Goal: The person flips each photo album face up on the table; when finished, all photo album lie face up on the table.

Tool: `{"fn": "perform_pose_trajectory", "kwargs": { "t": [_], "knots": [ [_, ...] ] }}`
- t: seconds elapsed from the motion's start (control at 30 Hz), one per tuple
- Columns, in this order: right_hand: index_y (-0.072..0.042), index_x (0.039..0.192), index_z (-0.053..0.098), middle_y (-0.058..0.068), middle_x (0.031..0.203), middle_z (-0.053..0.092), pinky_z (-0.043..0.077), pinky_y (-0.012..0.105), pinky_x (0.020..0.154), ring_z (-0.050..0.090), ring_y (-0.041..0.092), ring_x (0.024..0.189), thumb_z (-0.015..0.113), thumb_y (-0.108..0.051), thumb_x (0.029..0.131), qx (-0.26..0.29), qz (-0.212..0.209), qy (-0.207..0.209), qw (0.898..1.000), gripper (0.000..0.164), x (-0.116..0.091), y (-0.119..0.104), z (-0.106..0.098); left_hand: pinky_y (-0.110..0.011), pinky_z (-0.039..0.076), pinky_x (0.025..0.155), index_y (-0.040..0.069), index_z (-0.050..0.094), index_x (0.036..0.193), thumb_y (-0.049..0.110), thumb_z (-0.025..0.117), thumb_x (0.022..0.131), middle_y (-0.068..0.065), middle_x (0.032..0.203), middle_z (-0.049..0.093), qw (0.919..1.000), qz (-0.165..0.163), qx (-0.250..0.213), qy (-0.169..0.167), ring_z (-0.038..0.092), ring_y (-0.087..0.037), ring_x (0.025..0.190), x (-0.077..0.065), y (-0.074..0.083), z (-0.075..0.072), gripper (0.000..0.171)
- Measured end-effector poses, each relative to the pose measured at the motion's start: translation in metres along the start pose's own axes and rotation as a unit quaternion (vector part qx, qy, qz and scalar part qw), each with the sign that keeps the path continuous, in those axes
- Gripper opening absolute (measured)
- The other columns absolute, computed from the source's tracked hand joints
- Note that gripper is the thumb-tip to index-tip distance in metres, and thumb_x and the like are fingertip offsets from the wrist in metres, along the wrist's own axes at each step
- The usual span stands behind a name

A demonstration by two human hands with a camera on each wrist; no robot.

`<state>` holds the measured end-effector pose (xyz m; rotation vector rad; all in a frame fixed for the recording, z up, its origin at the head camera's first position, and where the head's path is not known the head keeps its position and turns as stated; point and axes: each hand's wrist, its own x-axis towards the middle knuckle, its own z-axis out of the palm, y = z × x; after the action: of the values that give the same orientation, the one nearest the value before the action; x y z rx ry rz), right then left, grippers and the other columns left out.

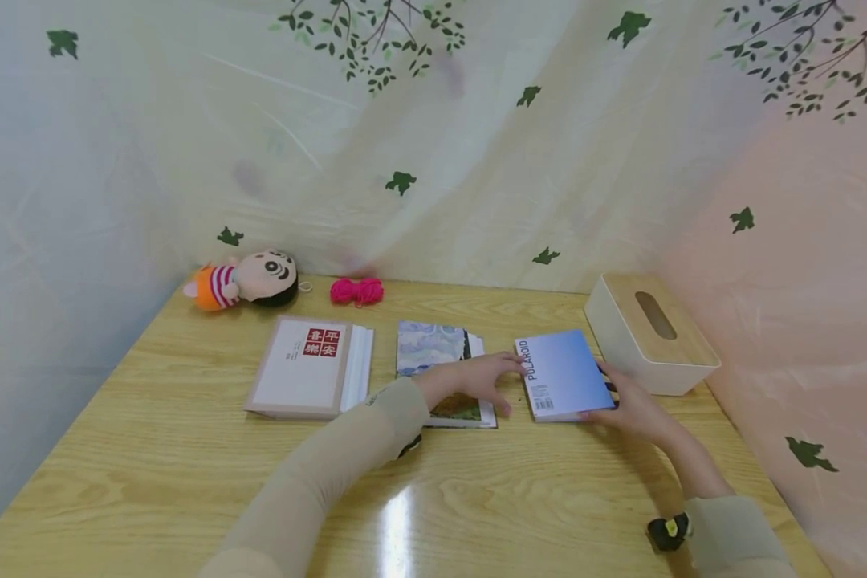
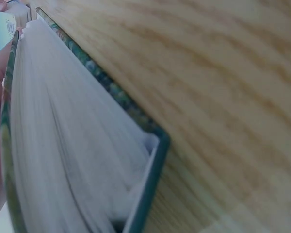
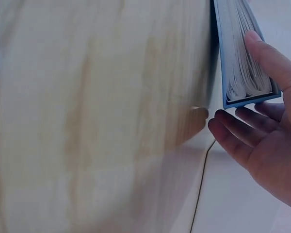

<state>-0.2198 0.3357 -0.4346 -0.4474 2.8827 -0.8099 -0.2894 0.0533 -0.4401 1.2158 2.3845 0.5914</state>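
In the head view a blue album marked POLAROID [image 1: 563,373] lies at the right of the table. My right hand [image 1: 632,405] is at its right side, thumb at the front edge; in the right wrist view the thumb [image 3: 269,58] touches the page edges while the other fingers stretch out loosely by the blue board. My left hand [image 1: 473,377] reaches over a book with a painted landscape cover [image 1: 433,345], its fingertips right at the blue album's left edge. The left wrist view shows this book's page edges [image 2: 72,126] close up, partly hiding the hand.
A thick white album with red characters [image 1: 299,373] lies at the left. Behind it are a plush doll [image 1: 246,281] and a bundle of pink yarn [image 1: 356,291]. A white tissue box with a wooden lid [image 1: 650,333] stands at the right, close beside the blue album.
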Motion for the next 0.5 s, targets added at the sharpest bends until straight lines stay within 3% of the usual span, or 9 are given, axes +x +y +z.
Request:
{"fn": "perform_pose_trajectory", "kwargs": {
  "t": [0.3, 0.5],
  "knots": [
    [0.003, 0.139, 0.018, 0.026, 0.139, 0.025, 0.048, 0.049, 0.079, 0.044, 0.047, 0.110, 0.075, -0.038, 0.067, 0.025, -0.032, 0.020, 0.999, 0.100, 0.003, -0.007, -0.003, -0.031, 0.022, 0.108, 0.019, 0.036, 0.136, 0.037, 0.069, 0.075, 0.001, 0.148, 0.018, 0.9999, -0.006, -0.005, 0.007, 0.018, -0.017, 0.135, -0.001, -0.001, 0.001, 0.071],
    [0.001, 0.140, 0.018, 0.024, 0.140, 0.026, 0.050, 0.047, 0.077, 0.044, 0.044, 0.112, 0.076, -0.039, 0.066, 0.030, -0.031, 0.025, 0.999, 0.101, 0.004, -0.011, -0.006, -0.029, 0.020, 0.109, 0.018, 0.035, 0.137, 0.041, 0.067, 0.076, 0.000, 0.146, 0.025, 0.9997, -0.007, 0.001, 0.025, 0.022, -0.016, 0.134, -0.002, -0.001, 0.001, 0.073]
  ]
}}
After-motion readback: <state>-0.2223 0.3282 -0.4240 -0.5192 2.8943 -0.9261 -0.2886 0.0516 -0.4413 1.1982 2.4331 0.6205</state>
